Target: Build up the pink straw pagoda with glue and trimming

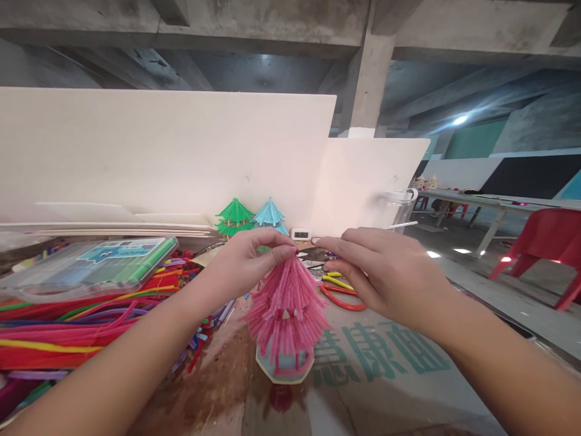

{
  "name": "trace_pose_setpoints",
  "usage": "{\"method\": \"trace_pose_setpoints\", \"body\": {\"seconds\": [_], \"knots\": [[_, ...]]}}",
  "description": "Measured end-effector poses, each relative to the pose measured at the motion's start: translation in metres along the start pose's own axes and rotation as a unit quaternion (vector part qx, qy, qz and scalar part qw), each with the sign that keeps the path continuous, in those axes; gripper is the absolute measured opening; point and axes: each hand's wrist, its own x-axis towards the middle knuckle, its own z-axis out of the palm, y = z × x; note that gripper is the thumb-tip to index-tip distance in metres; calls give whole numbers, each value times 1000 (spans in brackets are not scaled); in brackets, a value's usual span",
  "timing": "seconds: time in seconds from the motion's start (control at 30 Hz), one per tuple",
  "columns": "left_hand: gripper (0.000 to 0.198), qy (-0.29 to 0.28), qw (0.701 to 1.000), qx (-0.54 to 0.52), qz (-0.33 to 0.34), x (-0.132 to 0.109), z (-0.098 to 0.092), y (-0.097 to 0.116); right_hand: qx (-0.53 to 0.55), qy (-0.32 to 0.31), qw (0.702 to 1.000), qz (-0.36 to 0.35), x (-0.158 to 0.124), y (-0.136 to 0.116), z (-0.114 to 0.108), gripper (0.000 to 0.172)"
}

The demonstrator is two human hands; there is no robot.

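A pink two-tiered model pavilion (287,315) made of fuzzy pipe-cleaner strips stands upright on a pale octagonal base (285,376). At its peak, the thumb and forefinger of my left hand (254,257) are pinched on the tip, where a small dark red bit shows. My right hand (385,272) is just right of the peak, fingers bent together with the thumb beneath. Whatever it pinches is too small to make out. Behind the peak, between the hands, lies a dark metal tool, partly hidden.
Green (235,212) and light blue (269,213) pavilions stand at the back beside a small digital clock (300,234). Colourful pipe cleaners (68,333) and a clear plastic case (91,266) fill the left. Red-handled scissors (342,300) and a clear jug (399,209) are at right.
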Motion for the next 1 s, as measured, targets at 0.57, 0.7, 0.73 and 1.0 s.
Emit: {"method": "trace_pose_setpoints", "body": {"seconds": [0.57, 0.7, 0.73, 1.0], "knots": [[24, -42, 998, -48, -5, -1, -3, -2, 11, -6, 1000, -20, 1, -3, 6, 32], [24, -47, 998, -48, -14, -1, -3, 0, 17, -3, 1000, -20, 0, -3, 6, 33], [24, -47, 998, -48, -14, -1, -3, 0, 19, -4, 1000, -19, 0, -3, 6, 33], [24, -44, 998, -49, -10, -1, -2, 3, 37, -10, 999, -21, 0, -2, 8, 29]]}}
